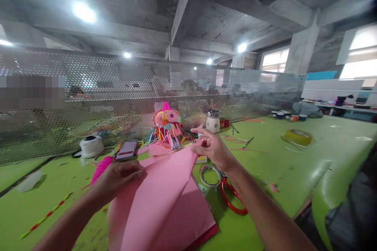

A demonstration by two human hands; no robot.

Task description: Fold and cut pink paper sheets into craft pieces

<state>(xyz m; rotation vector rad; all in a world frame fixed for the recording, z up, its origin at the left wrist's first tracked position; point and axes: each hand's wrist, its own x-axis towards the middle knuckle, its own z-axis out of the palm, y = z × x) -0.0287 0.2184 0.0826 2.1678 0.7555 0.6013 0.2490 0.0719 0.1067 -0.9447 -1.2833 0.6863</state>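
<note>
A large pink paper sheet [165, 180] is lifted and bent in front of me, above another pink sheet [194, 215] with a red layer under its edge. My right hand [210, 149] pinches the sheet's upper right corner between thumb and fingers, the index finger stretched out. At its left edge my left hand [123, 174] is closed, fingertips against the paper. A magenta yarn bundle [101, 166] lies beside my left hand. Under my right forearm are red-handled scissors [232, 200], partly hidden, and a tape roll [210, 176].
A colourful fringed paper figure [167, 121] stands at the back by a perforated metal screen [123, 98]. Nearby are a white thread cone [91, 146] and a white bottle [212, 121]. A yellow tape roll [298, 137] and paint pots [287, 115] sit right on the green table [256, 180].
</note>
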